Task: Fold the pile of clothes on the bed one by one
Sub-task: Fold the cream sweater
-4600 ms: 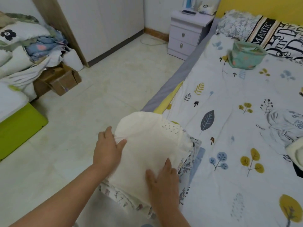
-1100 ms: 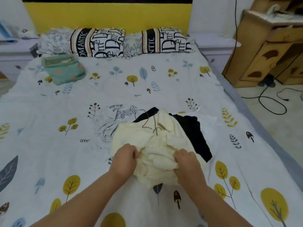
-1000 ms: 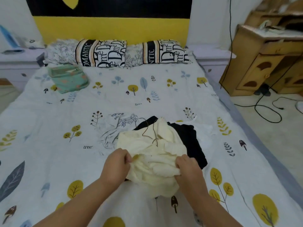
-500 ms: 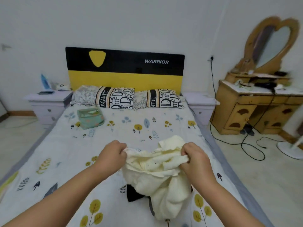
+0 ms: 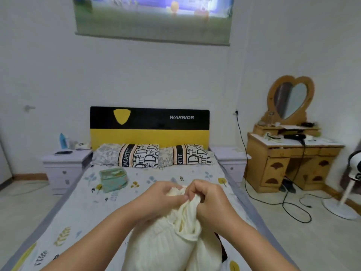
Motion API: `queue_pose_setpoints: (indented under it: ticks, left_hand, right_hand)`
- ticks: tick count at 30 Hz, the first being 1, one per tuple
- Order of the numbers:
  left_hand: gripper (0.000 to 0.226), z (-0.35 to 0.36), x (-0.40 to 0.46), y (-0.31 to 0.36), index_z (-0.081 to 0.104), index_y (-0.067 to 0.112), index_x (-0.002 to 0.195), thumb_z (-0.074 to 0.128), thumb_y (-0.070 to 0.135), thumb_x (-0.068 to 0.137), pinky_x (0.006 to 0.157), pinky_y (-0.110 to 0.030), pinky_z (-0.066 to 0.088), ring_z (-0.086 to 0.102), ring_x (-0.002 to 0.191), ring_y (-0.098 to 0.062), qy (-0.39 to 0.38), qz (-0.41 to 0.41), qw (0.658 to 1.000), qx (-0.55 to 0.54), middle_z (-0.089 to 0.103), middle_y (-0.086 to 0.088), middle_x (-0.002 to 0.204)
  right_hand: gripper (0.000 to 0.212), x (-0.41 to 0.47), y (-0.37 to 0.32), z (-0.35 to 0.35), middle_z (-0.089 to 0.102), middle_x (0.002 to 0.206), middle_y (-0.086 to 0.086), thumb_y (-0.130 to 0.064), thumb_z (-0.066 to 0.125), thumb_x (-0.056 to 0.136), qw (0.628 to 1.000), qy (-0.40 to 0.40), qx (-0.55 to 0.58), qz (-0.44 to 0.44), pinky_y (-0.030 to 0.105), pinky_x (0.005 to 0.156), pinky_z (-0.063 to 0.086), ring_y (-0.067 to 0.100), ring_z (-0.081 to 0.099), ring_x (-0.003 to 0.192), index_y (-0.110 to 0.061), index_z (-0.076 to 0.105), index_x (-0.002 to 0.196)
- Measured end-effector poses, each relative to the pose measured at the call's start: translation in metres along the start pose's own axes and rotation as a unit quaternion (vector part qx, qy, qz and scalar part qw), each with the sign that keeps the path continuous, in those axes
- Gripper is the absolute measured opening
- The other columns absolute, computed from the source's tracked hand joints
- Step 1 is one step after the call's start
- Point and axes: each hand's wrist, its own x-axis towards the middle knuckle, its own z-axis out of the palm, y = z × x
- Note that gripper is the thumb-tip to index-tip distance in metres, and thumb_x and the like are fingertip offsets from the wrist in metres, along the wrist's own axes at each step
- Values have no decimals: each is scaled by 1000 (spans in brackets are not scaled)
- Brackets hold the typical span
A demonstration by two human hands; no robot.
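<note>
A cream knit garment [image 5: 166, 243] hangs bunched in front of me above the bed [image 5: 78, 212]. My left hand [image 5: 162, 198] and my right hand [image 5: 209, 198] both grip its top edge, fists close together, almost touching. The cloth drapes down between my forearms. A sliver of a black garment [image 5: 221, 249] shows behind it at the lower right. The rest of the pile is hidden by the cream cloth.
A folded teal cloth [image 5: 113, 178] lies near two printed pillows [image 5: 152, 156] by the yellow-black headboard [image 5: 149, 126]. Lilac nightstands [image 5: 64, 163] flank the bed. A wooden dresser [image 5: 289, 161] with a heart mirror, floor cables [image 5: 293, 204] and a fan stand [image 5: 343, 200] sit on the right.
My hands lifted the cream garment off the pile and came together at its top edge. The view tilted upward from the bed toward the wall.
</note>
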Motion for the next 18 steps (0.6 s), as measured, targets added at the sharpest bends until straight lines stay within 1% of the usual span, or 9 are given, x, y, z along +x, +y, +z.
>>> queue_pose_setpoints:
  ticks: [3,6,8,9,11,13,14,16,18]
  left_hand:
    - [11,-8,-14,3,65,16,76,72,24,81,49,-19,32,43,52,-6,-9,-17,999,25,54,4,62]
    - [18,-6,-25,6,59,17,69,69,21,83,47,-18,30,40,46,-3,-2,-14,999,50,48,9,54]
    - [16,-4,-29,6,60,11,72,64,19,87,51,-22,33,44,50,-7,56,-7,997,58,53,4,58]
    - [17,-4,-30,6,62,8,75,61,18,88,54,-24,35,48,54,-12,102,-5,994,46,56,0,62]
    - [20,-5,-33,8,63,4,77,58,20,88,58,-32,41,56,61,-21,205,0,979,-12,63,-10,66]
    - [25,-5,-36,12,59,1,74,57,24,85,61,-36,43,57,64,-24,271,8,961,-55,63,-17,69]
    - [26,-3,-38,16,57,1,74,57,24,85,62,-38,44,58,65,-25,289,9,955,-73,62,-17,70]
    - [29,-1,-42,20,60,1,79,57,29,83,71,-44,52,65,73,-32,305,5,944,-123,67,-17,77]
    - [32,1,-46,23,64,4,87,57,35,78,79,-53,54,67,82,-37,293,4,936,-195,70,-19,85]
  right_hand:
    - [54,-10,-11,2,61,75,-2,9,59,71,1000,5,-9,-20,19,63,40,11,55,73,-43,53,57]
    - [55,-16,-21,4,61,79,1,7,59,73,999,15,-22,-27,11,62,35,2,51,69,-46,54,61]
    - [53,-23,-30,5,58,89,-7,8,57,75,999,25,-25,-6,11,66,39,1,51,76,-45,55,70]
    - [50,-28,-35,6,52,97,-11,6,56,78,998,41,-41,4,10,72,40,0,50,83,-44,54,82]
    - [37,-41,-44,7,40,105,-15,-3,56,83,990,120,-79,19,8,79,35,1,43,95,-34,48,103]
    - [26,-57,-56,13,35,100,-14,-13,56,86,978,185,-83,41,13,74,32,7,39,96,-31,41,97]
    - [23,-64,-62,18,35,98,-13,-20,57,86,978,183,-82,53,17,72,31,9,39,96,-31,38,92]
    - [28,-75,-69,33,34,99,-11,-40,59,85,982,130,-105,87,23,79,32,11,39,100,-33,32,90]
    - [41,-79,-70,46,32,108,-10,-51,59,82,986,54,-80,138,23,90,33,11,38,110,-35,32,107]
